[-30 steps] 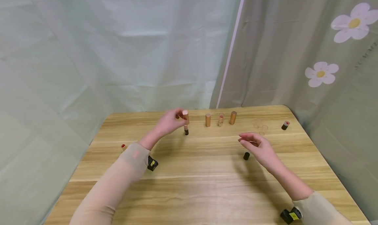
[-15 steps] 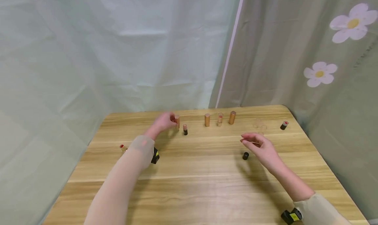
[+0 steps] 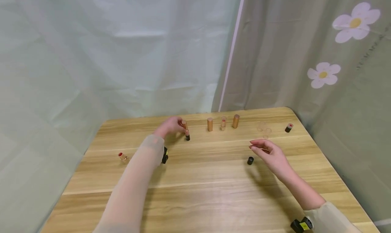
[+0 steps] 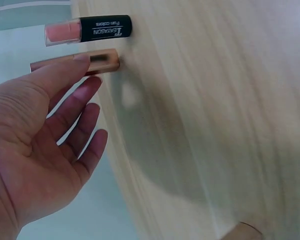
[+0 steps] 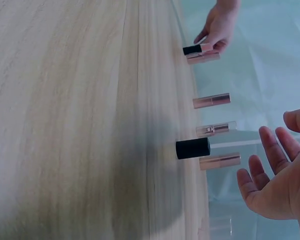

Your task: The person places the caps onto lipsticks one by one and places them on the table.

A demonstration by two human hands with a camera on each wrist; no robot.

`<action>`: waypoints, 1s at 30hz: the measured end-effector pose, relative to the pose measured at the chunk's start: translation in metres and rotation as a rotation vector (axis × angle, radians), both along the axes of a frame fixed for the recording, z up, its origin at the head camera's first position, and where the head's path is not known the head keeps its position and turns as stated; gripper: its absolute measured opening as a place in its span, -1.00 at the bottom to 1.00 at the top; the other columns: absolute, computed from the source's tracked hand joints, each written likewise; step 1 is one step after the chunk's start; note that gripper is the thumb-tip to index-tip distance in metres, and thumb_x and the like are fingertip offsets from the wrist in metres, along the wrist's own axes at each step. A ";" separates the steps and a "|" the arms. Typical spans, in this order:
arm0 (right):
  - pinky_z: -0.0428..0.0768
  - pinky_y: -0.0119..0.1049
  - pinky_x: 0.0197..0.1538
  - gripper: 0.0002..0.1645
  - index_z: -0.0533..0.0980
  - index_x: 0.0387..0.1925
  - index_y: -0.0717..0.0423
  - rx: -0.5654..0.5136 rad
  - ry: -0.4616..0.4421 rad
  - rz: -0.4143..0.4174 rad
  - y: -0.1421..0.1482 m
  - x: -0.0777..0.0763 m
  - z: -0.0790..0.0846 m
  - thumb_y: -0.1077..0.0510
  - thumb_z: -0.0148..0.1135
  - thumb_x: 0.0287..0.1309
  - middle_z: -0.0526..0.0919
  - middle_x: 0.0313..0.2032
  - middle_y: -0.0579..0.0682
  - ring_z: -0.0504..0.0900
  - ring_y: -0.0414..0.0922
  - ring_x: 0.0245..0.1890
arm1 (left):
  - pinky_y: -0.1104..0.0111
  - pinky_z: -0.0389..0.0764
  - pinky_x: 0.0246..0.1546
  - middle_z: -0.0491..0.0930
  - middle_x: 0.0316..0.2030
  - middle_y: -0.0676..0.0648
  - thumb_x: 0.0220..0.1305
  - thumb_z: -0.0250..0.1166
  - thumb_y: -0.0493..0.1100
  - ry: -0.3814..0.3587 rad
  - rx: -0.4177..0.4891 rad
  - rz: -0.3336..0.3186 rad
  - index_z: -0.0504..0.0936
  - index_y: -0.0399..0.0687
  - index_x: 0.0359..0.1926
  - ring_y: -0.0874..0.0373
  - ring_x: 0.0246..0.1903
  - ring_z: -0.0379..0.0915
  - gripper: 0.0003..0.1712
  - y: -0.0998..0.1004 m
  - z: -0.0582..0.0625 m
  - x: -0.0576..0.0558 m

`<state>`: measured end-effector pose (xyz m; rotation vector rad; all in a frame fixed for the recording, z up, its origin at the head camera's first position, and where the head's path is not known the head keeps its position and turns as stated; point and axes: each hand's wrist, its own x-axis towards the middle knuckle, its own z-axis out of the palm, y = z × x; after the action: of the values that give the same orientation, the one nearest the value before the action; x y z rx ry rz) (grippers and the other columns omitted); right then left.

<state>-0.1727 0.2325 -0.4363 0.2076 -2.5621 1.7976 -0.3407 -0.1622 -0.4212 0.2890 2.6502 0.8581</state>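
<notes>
My left hand (image 3: pixel 169 126) pinches a copper-coloured lipstick tube (image 4: pixel 102 61) at the back of the table, its thumb lying along the side. The other fingers are loosely bent. Close beside that tube stands a lipstick with a black base and a clear cap over pink (image 4: pixel 105 28); whether the two touch, I cannot tell. My right hand (image 3: pixel 272 157) hovers over the right side of the table with relaxed, slightly bent fingers and nothing between them. Just left of it on the tabletop stands a small black cylinder (image 5: pixel 192 148), perhaps a cap.
Along the back stand a copper tube (image 3: pixel 209 124), a clear-capped red lipstick (image 3: pixel 223 123) and another copper tube (image 3: pixel 236 121). Clear pieces (image 3: pixel 264 128) lie right of these. A black-based lipstick (image 3: pixel 289 127) is far right; an uncapped red one (image 3: pixel 123 156) is at left.
My left hand has lowered the copper tube, moving left of the pink lipstick and then back closer to it. The right hand has hardly moved. The head view has turned slightly right.
</notes>
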 end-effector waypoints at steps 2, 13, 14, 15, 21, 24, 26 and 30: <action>0.50 -0.42 -0.08 -0.56 0.50 0.02 -0.03 -0.014 0.001 -0.004 0.001 0.001 -0.001 -0.14 0.17 0.18 0.59 -0.08 -0.05 0.56 -0.16 -0.06 | 0.15 0.37 0.02 0.56 -0.26 -0.03 0.06 0.40 -0.13 -0.007 -0.015 -0.029 0.54 -0.11 -0.19 0.05 -0.15 0.43 -0.69 0.004 0.001 -0.005; 0.47 -0.43 -0.06 -0.61 0.51 0.00 -0.05 -0.031 -0.022 -0.028 0.005 0.005 -0.008 -0.10 0.18 0.18 0.60 -0.09 -0.07 0.53 -0.17 -0.04 | 0.24 0.50 -0.18 0.55 -0.19 -0.18 0.16 0.31 -0.23 -0.107 0.031 -0.098 0.48 -0.24 -0.07 -0.01 -0.49 0.60 -0.67 0.037 0.005 -0.016; 0.47 -0.43 -0.06 -0.61 0.51 0.00 -0.05 -0.026 -0.019 -0.031 0.006 0.005 -0.008 -0.11 0.17 0.19 0.60 -0.09 -0.07 0.53 -0.17 -0.04 | 0.24 0.51 -0.19 0.54 -0.16 -0.17 0.16 0.32 -0.21 -0.099 0.025 -0.103 0.48 -0.23 -0.06 -0.01 -0.47 0.59 -0.65 0.039 0.006 -0.016; 0.47 -0.43 -0.06 -0.61 0.51 0.00 -0.06 -0.014 -0.017 -0.036 0.007 0.004 -0.007 -0.12 0.17 0.19 0.60 -0.09 -0.08 0.53 -0.18 -0.04 | 0.23 0.51 -0.18 0.52 -0.13 -0.17 0.15 0.33 -0.20 -0.102 0.033 -0.105 0.46 -0.23 -0.02 -0.03 -0.45 0.59 -0.61 0.040 0.007 -0.016; 0.47 -0.45 -0.07 -0.57 0.50 0.04 -0.03 0.030 0.016 -0.048 0.018 -0.002 -0.007 -0.12 0.14 0.21 0.59 -0.07 -0.06 0.54 -0.20 -0.06 | 0.15 0.42 0.01 0.42 0.07 -0.19 0.15 0.32 0.01 -0.076 0.039 -0.104 0.29 -0.19 0.24 -0.06 -0.05 0.45 -0.28 0.023 0.023 -0.012; 0.49 -0.48 -0.11 -0.55 0.49 0.04 0.01 0.059 0.039 -0.070 0.031 -0.007 -0.008 -0.11 0.14 0.21 0.58 -0.06 -0.01 0.55 -0.24 -0.08 | 0.09 0.38 0.05 0.39 0.12 -0.19 0.17 0.25 0.15 -0.017 0.034 -0.087 0.28 -0.14 0.28 -0.06 0.09 0.32 -0.24 0.011 0.037 -0.011; 0.49 -0.50 -0.14 -0.55 0.49 0.04 0.04 0.086 0.053 -0.093 0.040 -0.010 -0.009 -0.11 0.14 0.22 0.59 -0.06 0.02 0.55 -0.27 -0.10 | 0.07 0.37 0.06 0.38 0.13 -0.20 0.16 0.23 0.21 0.025 0.045 -0.072 0.28 -0.12 0.28 -0.08 0.11 0.30 -0.21 0.005 0.046 -0.010; 0.48 -0.53 -0.19 -0.54 0.49 0.03 0.10 0.136 0.065 -0.140 0.058 -0.015 -0.014 -0.10 0.13 0.23 0.58 -0.09 0.07 0.53 -0.32 -0.14 | 0.08 0.39 0.03 0.39 0.11 -0.17 0.18 0.19 0.24 0.103 0.050 -0.063 0.27 -0.08 0.30 -0.06 0.09 0.31 -0.22 -0.001 0.059 -0.009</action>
<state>-0.1874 0.2905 -0.4507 0.0829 -2.5843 1.5464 -0.3493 -0.1631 -0.3621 0.4380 2.7009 0.9128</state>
